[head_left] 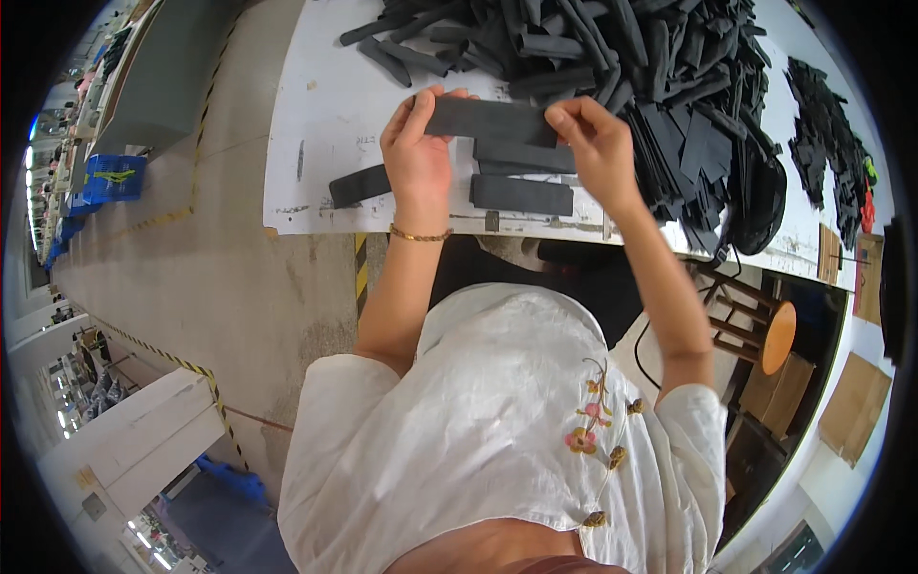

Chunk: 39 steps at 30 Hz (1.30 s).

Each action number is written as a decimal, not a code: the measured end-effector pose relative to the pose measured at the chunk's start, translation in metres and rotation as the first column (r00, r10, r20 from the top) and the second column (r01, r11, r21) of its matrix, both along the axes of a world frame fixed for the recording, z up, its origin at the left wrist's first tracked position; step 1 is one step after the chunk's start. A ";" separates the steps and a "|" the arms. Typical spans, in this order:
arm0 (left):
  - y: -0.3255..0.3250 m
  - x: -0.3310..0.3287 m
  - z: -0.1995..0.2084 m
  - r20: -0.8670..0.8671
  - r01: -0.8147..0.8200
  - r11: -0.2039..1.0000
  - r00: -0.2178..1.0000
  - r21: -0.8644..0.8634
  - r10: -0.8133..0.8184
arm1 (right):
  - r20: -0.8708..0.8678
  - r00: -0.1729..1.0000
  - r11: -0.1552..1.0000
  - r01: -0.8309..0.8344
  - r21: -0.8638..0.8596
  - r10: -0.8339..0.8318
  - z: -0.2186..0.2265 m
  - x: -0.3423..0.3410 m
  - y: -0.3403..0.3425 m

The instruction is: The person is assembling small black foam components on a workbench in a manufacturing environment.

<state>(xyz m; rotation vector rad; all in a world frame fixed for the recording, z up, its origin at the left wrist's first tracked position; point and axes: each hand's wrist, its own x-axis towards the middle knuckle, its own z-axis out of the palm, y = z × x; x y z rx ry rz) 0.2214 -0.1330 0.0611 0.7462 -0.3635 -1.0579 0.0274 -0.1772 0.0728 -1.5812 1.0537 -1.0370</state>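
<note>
A flat dark grey fabric strip [492, 119] is stretched level between my hands, a little above the white table. Its left end is pinched by my left hand [418, 153], thumb on top. My right hand [598, 148] grips the other end between thumb and fingers. Below it on the table lie two similar strips, a partly covered one [521, 156] and a nearer one [522, 195] close to the front edge. Another dark strip [360, 187] rests at an angle left of my left wrist.
A large heap of rolled dark fabric pieces [574, 48] covers the table's far side. Flat strips [684, 158] lie stacked to the right, beside a black bag [758, 196]. A wooden stool [776, 337] stands right of the table; a blue crate [115, 179] sits at far left.
</note>
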 end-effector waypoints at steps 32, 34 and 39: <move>-0.160 0.092 -0.084 0.992 -0.727 0.676 0.108 0.119 -0.059 | -0.689 0.513 0.854 0.218 -0.472 -0.512 -0.065 -0.179 -0.005; -0.154 0.102 -0.098 0.929 -0.652 0.663 0.230 0.369 -0.290 | -0.679 0.505 0.838 0.205 -0.505 -0.533 -0.062 -0.165 -0.009; -0.132 0.106 -0.118 0.719 -0.366 0.790 0.683 0.492 -0.131 | -0.667 0.352 0.732 0.086 -0.676 -0.657 -0.058 -0.162 -0.025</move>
